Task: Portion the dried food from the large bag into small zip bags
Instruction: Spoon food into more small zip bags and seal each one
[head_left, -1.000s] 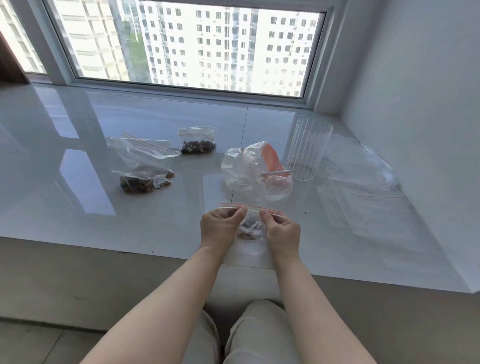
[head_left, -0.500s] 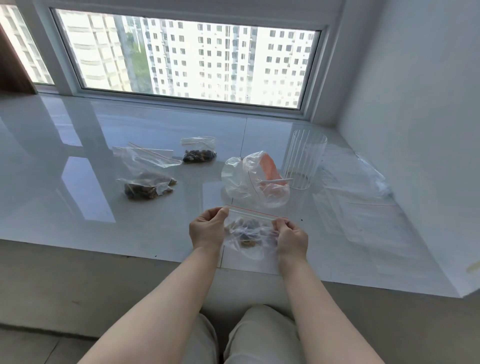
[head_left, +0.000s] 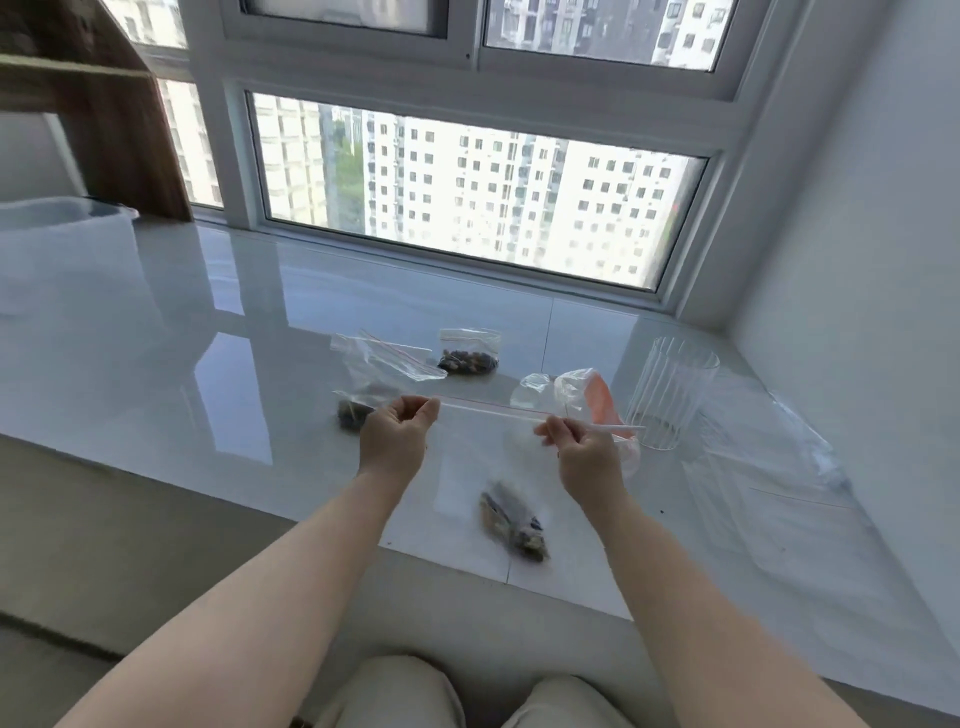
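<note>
Two hands now spread wide: left hand (head_left: 396, 435) and right hand (head_left: 582, 451) each pinch an end of red zip strip on clear small zip bag (head_left: 488, 467), lifted since half second ago. Brown dried food (head_left: 511, 522) sags in bottom corner. Looks sealed; set beside other filled small bag (head_left: 469, 352) next.
</note>
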